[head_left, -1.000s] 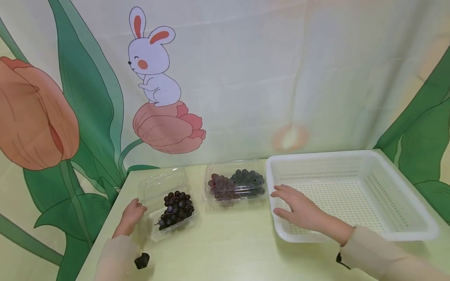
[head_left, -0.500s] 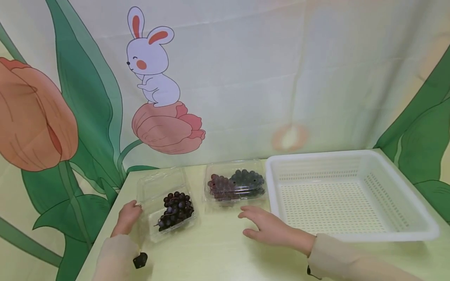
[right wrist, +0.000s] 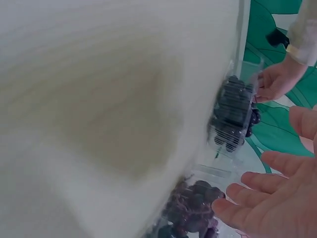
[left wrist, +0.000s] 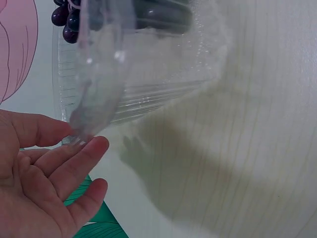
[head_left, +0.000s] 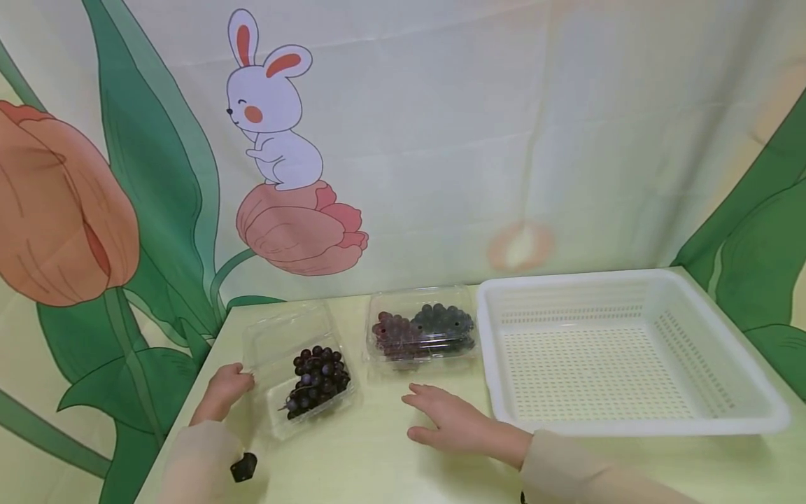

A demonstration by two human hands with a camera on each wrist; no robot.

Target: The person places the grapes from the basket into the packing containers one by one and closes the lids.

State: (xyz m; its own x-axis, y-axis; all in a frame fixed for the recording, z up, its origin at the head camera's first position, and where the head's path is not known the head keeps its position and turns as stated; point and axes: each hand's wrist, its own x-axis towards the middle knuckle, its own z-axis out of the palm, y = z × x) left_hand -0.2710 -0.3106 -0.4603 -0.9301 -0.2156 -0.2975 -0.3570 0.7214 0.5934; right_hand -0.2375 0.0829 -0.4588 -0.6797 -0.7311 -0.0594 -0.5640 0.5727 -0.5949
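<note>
A clear plastic clamshell box (head_left: pixel 277 406) with its lid raised stands at the left of the table. Dark grapes (head_left: pixel 317 381) lie in a bunch inside it. At the box's left side, my left hand (head_left: pixel 223 392) pinches the edge of the clear lid (left wrist: pixel 101 74) between thumb and fingers; the left wrist view shows this close up. My right hand (head_left: pixel 450 423) hovers over the table, fingers extended and holding nothing. Behind it sits a second clear clamshell box (head_left: pixel 378 364), closed, with reddish grapes (head_left: pixel 397 332) and dark grapes (head_left: pixel 441 322) inside.
A large white plastic basket (head_left: pixel 630 425) with a perforated bottom stands on the right of the pale table (head_left: pixel 371 462). A printed cloth (head_left: pixel 434 175) with tulips and a rabbit hangs along the table's back edge.
My right hand has moved left, from over the basket's rim to above the middle of the table. My left hand has shifted slightly left and down, still at the lid.
</note>
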